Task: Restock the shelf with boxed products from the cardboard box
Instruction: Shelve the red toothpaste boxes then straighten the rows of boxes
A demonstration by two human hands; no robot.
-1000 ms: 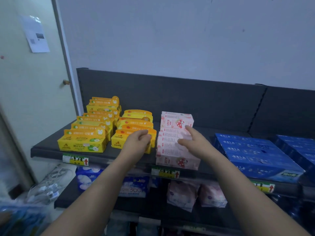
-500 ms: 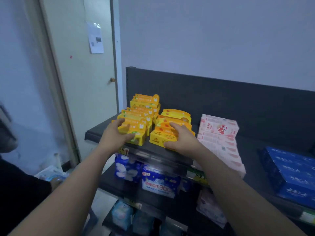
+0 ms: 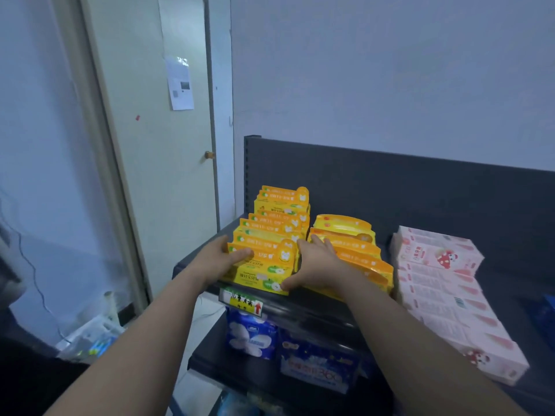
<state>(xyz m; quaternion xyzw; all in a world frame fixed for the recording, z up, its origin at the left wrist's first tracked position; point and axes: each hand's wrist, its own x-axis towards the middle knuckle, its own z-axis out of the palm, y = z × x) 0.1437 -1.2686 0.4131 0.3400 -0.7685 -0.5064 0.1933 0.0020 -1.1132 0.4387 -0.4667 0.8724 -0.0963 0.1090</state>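
On the front yellow box (image 3: 261,273), upside-down print and a green apple picture; digits too blurred to read. On its raised top flap, a small white cartoon animal. Behind it, more yellow boxes (image 3: 279,217) in one row reaching back to the dark back panel (image 3: 405,187). Just beside, on the right, a row of orange boxes (image 3: 351,247); further right, pink boxes (image 3: 435,259) with a red strawberry figure. On the edge of the shelf (image 3: 315,310), a yellow price label (image 3: 243,304) with Chinese characters and a red arrow pointing up. One level down, a white-and-blue soft pack (image 3: 252,334) and a dark blue pack (image 3: 318,370) marked "360".

Left hand (image 3: 217,261) at the left end of the front yellow box, fingers (image 3: 240,253) curled over its top, grasping it. Right hand (image 3: 318,267) at the right end, in the gap beside the orange boxes: fingers (image 3: 312,243) nearly straight along the box's side, thumb hooked round the lower front corner, grasping too. Box resting at the shelf's front edge, first in its row.

To the left, a pale door (image 3: 144,145) with a round brass knob (image 3: 209,154) and a paper notice (image 3: 180,82), text too small to read. Behind the shelf, a plain bluish-white wall (image 3: 390,70).
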